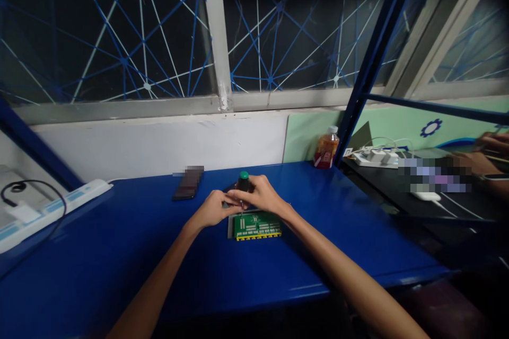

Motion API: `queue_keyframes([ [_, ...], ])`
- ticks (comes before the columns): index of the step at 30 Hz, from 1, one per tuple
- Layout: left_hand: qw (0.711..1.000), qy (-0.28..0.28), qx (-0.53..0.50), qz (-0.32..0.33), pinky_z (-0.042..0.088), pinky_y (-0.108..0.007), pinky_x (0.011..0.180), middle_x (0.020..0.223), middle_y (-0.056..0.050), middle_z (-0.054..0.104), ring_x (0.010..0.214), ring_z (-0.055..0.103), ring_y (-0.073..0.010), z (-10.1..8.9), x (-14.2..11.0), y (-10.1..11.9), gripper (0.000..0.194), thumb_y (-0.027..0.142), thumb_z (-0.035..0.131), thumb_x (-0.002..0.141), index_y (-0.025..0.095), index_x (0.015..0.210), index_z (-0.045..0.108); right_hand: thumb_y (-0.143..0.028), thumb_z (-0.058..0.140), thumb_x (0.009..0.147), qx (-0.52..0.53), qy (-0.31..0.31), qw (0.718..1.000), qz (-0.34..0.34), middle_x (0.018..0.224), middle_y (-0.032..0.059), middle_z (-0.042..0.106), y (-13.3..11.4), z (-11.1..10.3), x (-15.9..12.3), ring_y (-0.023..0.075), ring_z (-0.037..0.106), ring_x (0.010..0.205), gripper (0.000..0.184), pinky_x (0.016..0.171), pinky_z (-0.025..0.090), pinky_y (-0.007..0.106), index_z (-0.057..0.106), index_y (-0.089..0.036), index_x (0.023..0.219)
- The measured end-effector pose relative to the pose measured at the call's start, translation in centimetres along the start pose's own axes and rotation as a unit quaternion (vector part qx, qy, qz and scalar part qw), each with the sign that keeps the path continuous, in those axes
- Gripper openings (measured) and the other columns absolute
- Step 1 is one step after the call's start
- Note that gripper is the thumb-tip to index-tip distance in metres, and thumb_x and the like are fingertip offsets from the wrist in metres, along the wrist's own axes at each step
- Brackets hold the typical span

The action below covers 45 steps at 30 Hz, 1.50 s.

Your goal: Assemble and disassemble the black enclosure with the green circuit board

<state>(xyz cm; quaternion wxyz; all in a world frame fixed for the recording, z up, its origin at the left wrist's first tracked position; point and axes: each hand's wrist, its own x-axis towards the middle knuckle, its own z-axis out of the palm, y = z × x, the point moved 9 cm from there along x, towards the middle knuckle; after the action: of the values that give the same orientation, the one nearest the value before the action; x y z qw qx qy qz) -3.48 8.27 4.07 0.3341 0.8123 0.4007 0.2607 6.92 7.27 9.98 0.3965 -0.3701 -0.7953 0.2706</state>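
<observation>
A green circuit board (257, 224) with a row of yellow connectors along its near edge lies on the blue table, over a grey flat piece (230, 228) that shows at its left side. My right hand (263, 195) is closed around a screwdriver (244, 180) with a dark handle and green cap. The screwdriver stands upright, its shaft pointing down at the board's far left corner. Beside that shaft is my left hand (212, 208), its fingers pinched together at the board's edge. Whatever they grip, if anything, is hidden.
A dark phone (189, 184) lies behind my left hand. At the far left is a white power strip (79, 197) with a plugged-in cable. A bottle (326, 148) stands at the back right by a blue post. Another person's hand (471, 164) shows over a black desk.
</observation>
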Motion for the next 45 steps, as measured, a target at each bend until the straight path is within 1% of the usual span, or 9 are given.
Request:
queue_keyframes([
  [4, 1.000, 0.018, 0.009, -0.004, 0.050, -0.028, 0.071, 0.085, -0.007, 0.076, 0.079, 0.069, -0.0227, -0.3, -0.1, -0.2, 0.021, 0.032, 0.066, 0.077, 0.017, 0.085, 0.077, -0.056, 0.058, 0.080, -0.007, -0.069, 0.998, 0.011, 0.048, -0.0011, 0.056, -0.7, 0.3, 0.6, 0.0105, 0.052, 0.046, 0.044, 0.046, 0.034, 0.024, 0.059, -0.017, 0.061],
  [7, 0.998, 0.031, 0.043, 0.024, 0.048, -0.027, 0.071, 0.079, -0.006, 0.076, 0.074, 0.067, -0.0203, -0.4, 0.0, 0.1, 0.019, 0.033, 0.067, 0.077, 0.018, 0.078, 0.077, -0.061, 0.061, 0.075, -0.075, -0.009, 0.997, 0.000, 0.047, -0.0015, 0.051, -1.6, -1.1, 1.3, 0.0098, 0.047, 0.046, 0.048, 0.046, 0.029, 0.025, 0.054, -0.018, 0.054],
  [11, 0.997, 0.031, 0.051, 0.049, 0.048, -0.026, 0.069, 0.078, -0.005, 0.075, 0.073, 0.066, -0.0185, -0.3, 0.0, 0.5, 0.021, 0.035, 0.068, 0.077, 0.016, 0.077, 0.076, -0.061, 0.059, 0.078, -0.127, 0.063, 0.990, -0.018, 0.051, -0.0010, 0.052, -2.4, -1.9, 1.0, 0.0103, 0.042, 0.050, 0.045, 0.050, 0.029, 0.026, 0.055, -0.019, 0.061],
  [17, 0.998, 0.016, -0.008, 0.059, 0.050, -0.028, 0.078, 0.084, -0.005, 0.076, 0.082, 0.068, -0.0200, 0.4, 0.0, 1.1, 0.014, 0.028, 0.067, 0.078, 0.018, 0.081, 0.076, -0.055, 0.064, 0.077, -0.076, 0.101, 0.991, -0.042, 0.056, -0.0035, 0.054, -2.2, -2.0, -0.2, 0.0100, 0.045, 0.051, 0.035, 0.051, 0.033, 0.025, 0.060, -0.020, 0.079],
  [20, 0.998, 0.032, 0.000, 0.048, 0.051, -0.028, 0.076, 0.079, -0.003, 0.076, 0.078, 0.069, -0.0200, 0.2, 0.0, 0.9, 0.012, 0.028, 0.069, 0.076, 0.020, 0.077, 0.077, -0.053, 0.067, 0.075, -0.040, 0.109, 0.992, -0.043, 0.055, -0.0043, 0.052, -1.9, -2.1, -0.3, 0.0096, 0.045, 0.050, 0.034, 0.050, 0.033, 0.024, 0.060, -0.020, 0.078],
  [26, 0.998, 0.053, -0.007, -0.028, 0.052, -0.026, 0.065, 0.073, -0.004, 0.075, 0.072, 0.068, -0.0205, -0.3, -0.1, -1.0, 0.018, 0.033, 0.076, 0.067, 0.016, 0.073, 0.076, -0.052, 0.069, 0.073, 0.050, 0.066, 0.997, 0.003, 0.055, -0.0042, 0.054, -1.2, -0.8, -0.2, 0.0103, 0.046, 0.050, 0.034, 0.049, 0.035, 0.024, 0.062, -0.020, 0.080],
  [29, 0.997, 0.072, -0.021, -0.029, 0.049, -0.024, 0.058, 0.068, -0.003, 0.073, 0.066, 0.065, -0.0187, -0.4, 0.0, -1.5, 0.024, 0.036, 0.079, 0.063, 0.014, 0.068, 0.072, -0.053, 0.070, 0.071, 0.089, 0.054, 0.994, 0.032, 0.058, -0.0038, 0.054, -0.8, -0.1, -0.2, 0.0098, 0.044, 0.050, 0.036, 0.047, 0.033, 0.024, 0.062, -0.020, 0.079],
  [37, 0.996, 0.068, -0.040, -0.034, 0.048, -0.024, 0.061, 0.072, -0.005, 0.071, 0.069, 0.063, -0.0182, -0.1, 0.1, -1.2, 0.028, 0.034, 0.080, 0.063, 0.011, 0.074, 0.071, -0.056, 0.067, 0.071, 0.008, 0.066, 0.996, 0.051, 0.058, -0.0022, 0.052, -0.4, -0.4, -0.3, 0.0106, 0.041, 0.053, 0.037, 0.048, 0.030, 0.025, 0.062, -0.019, 0.069],
  [45, 0.999, 0.015, -0.034, -0.001, 0.048, -0.026, 0.069, 0.080, -0.006, 0.073, 0.078, 0.064, -0.0190, -0.4, -0.3, 0.7, 0.021, 0.031, 0.065, 0.078, 0.013, 0.084, 0.074, -0.055, 0.066, 0.074, 0.043, 0.077, 0.995, 0.053, 0.053, -0.0035, 0.049, 0.2, -0.3, -0.2, 0.0100, 0.038, 0.050, 0.037, 0.046, 0.028, 0.025, 0.061, -0.018, 0.069],
])
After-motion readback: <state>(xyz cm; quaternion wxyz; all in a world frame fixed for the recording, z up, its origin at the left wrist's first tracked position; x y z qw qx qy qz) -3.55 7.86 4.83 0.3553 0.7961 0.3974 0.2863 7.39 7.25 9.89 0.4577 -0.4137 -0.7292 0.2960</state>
